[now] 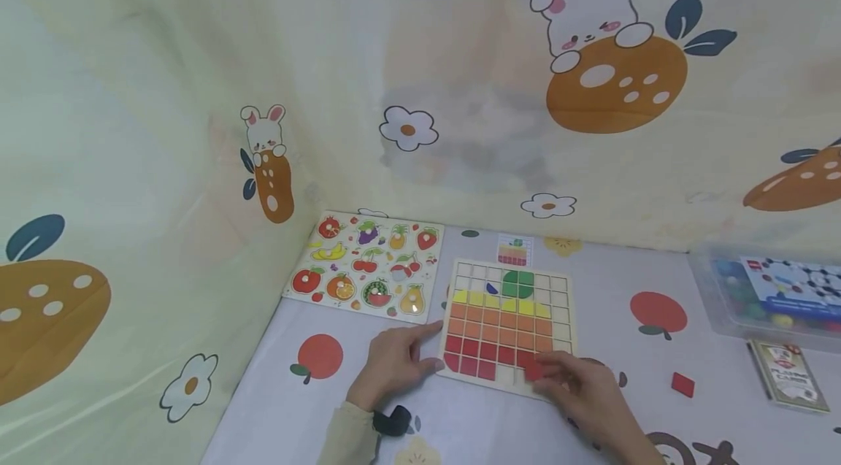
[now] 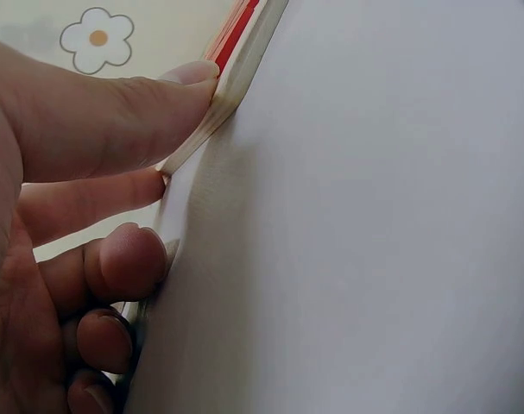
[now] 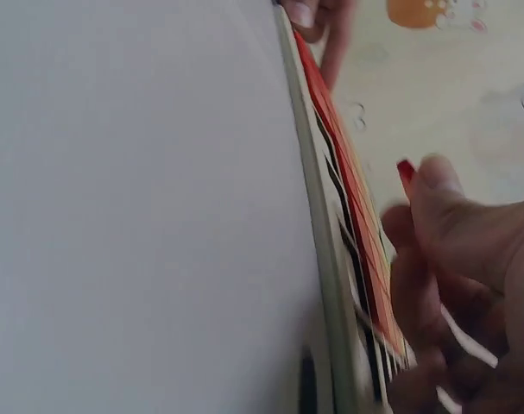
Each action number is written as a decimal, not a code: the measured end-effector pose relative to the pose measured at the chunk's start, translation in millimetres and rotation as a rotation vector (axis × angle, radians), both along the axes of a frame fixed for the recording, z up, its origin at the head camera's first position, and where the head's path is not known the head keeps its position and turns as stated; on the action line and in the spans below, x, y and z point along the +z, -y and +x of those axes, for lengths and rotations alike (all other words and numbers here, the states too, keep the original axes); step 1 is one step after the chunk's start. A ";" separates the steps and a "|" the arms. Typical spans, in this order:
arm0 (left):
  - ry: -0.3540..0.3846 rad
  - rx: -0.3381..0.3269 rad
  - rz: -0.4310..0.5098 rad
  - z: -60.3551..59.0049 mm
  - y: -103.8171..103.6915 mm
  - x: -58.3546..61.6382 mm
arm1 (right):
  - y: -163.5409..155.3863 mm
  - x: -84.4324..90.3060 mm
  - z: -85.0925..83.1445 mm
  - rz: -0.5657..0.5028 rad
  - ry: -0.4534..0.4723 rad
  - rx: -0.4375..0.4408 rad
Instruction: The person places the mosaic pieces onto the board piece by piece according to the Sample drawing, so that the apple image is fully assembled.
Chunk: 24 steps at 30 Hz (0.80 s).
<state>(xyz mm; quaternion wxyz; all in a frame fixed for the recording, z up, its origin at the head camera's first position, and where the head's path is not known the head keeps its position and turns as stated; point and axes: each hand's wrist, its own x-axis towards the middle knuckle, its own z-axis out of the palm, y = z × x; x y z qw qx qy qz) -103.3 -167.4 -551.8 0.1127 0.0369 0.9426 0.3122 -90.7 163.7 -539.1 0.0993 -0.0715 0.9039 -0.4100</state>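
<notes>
A wooden grid board lies on the table, filled with red, orange, yellow and green square tiles that form a picture. My left hand rests at the board's lower left corner, thumb and forefinger against its edge; in the left wrist view the left hand presses on that rim. My right hand is at the lower right corner and pinches a red tile over the bottom row. The right wrist view shows the right hand with the red tile beside the board.
A fruit peg puzzle lies to the left behind the board, and a small pattern card behind it. To the right are a loose red tile, a box of playing cards and a clear plastic box. Cloth walls close in at the back and left.
</notes>
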 end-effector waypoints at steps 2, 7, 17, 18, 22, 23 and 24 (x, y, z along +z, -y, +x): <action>0.003 0.001 0.002 0.2 -0.6 0.8 | 7.6 -1.2 -0.9 0.028 -0.069 0.026; 0.008 0.010 0.005 0.7 -1.7 2.4 | 20.1 -4.1 -2.1 0.106 -0.132 0.042; 0.009 0.023 0.000 0.7 -0.6 3.4 | 31.4 -2.7 -3.8 0.199 -0.121 0.066; 0.006 0.021 0.004 0.9 -0.7 3.8 | 32.1 -2.3 -4.1 0.199 -0.111 0.068; 0.012 0.014 0.012 1.4 -1.1 4.4 | 32.3 -3.2 -4.9 0.187 -0.089 0.055; 0.013 0.012 0.011 1.6 -1.3 4.7 | 32.0 -3.5 -4.9 0.183 -0.089 0.049; 0.013 0.012 0.010 1.7 -1.4 4.8 | 31.6 -3.9 -4.9 0.180 -0.093 0.044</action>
